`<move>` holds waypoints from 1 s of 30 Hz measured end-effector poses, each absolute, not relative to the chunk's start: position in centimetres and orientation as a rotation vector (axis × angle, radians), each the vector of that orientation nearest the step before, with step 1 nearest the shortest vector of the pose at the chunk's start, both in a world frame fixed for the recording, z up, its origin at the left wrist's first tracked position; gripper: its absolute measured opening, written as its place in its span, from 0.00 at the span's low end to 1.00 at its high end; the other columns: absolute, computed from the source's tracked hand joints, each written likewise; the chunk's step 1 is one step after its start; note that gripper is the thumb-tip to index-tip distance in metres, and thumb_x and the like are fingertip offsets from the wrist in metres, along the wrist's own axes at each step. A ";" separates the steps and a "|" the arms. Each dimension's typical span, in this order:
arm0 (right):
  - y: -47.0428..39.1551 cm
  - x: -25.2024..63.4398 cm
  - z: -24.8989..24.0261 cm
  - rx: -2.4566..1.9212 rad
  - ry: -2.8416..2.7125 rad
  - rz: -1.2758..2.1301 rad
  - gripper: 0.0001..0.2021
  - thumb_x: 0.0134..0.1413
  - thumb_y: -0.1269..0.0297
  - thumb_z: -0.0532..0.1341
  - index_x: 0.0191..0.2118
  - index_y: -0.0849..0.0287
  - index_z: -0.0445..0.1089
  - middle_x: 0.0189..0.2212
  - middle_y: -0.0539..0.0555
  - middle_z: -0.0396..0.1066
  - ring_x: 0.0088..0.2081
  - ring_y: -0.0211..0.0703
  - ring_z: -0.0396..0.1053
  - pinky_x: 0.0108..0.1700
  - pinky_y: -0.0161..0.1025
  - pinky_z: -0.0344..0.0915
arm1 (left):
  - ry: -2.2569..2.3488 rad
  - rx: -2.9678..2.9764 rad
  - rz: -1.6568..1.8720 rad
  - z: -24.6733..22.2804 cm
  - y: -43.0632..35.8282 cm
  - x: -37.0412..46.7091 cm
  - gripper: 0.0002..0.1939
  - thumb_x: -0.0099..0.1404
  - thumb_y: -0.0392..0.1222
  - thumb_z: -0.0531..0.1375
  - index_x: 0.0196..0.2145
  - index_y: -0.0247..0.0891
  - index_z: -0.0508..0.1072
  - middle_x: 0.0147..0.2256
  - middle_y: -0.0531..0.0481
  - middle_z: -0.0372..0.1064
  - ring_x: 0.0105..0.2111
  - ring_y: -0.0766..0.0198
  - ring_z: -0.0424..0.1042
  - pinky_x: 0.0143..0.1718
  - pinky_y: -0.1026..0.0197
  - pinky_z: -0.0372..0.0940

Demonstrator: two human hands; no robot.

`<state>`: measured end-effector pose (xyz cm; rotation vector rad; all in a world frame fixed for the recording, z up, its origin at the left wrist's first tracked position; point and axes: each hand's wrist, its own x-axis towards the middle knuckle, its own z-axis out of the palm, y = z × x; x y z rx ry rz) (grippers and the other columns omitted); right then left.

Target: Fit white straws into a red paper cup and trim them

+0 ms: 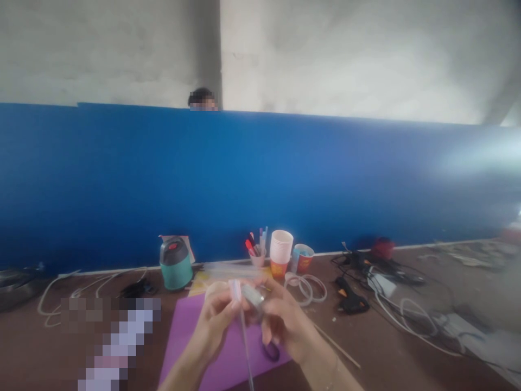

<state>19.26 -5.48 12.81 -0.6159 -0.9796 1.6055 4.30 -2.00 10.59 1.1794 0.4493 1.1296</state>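
Note:
In the head view my left hand (217, 312) is closed, pinching a thin pale stick (246, 345) that slants down toward me. At its upper end a whitish piece with pinkish stripes (235, 289) shows by my thumb. My right hand (287, 315) is closed around a silvery, partly clear object (253, 296), close to the stick; blur hides its exact kind. A dark loop (271, 350), like a scissors handle, shows just below the right fingers. Both hands are above a purple sheet (185, 326).
Behind the hands stand a pen cup (257, 259), stacked paper cups (280, 252), another cup (304, 259) and a teal container (176, 271). Clear rings (311, 289), a glue gun (350, 298), a wooden stick (337, 346) and tangled cables (411, 320) lie rightward. A blue partition (260, 179) closes the back.

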 end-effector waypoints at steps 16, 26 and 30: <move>-5.7 18.9 13.1 -0.587 -1.070 1.517 0.14 0.45 0.61 0.65 0.37 0.61 0.64 0.30 0.55 0.73 0.18 0.35 0.70 0.12 0.23 0.53 | 0.317 0.749 1.113 11.7 -2.5 5.1 0.12 0.49 0.46 0.67 0.25 0.35 0.72 0.19 0.54 0.64 0.18 0.71 0.64 0.18 0.71 0.58; -5.3 19.6 12.6 -0.746 -0.989 1.487 0.10 0.41 0.64 0.64 0.32 0.62 0.66 0.25 0.53 0.74 0.14 0.35 0.68 0.10 0.23 0.48 | 0.477 1.296 1.032 10.3 -1.4 3.8 0.14 0.53 0.49 0.65 0.23 0.33 0.76 0.25 0.46 0.71 0.26 0.62 0.69 0.27 0.63 0.62; -5.2 19.3 12.4 -0.792 -0.924 1.472 0.09 0.38 0.67 0.60 0.31 0.63 0.67 0.24 0.54 0.75 0.13 0.34 0.67 0.10 0.23 0.48 | 0.450 1.171 1.083 9.8 -1.7 4.7 0.13 0.53 0.48 0.65 0.23 0.34 0.76 0.26 0.47 0.71 0.26 0.64 0.68 0.29 0.63 0.61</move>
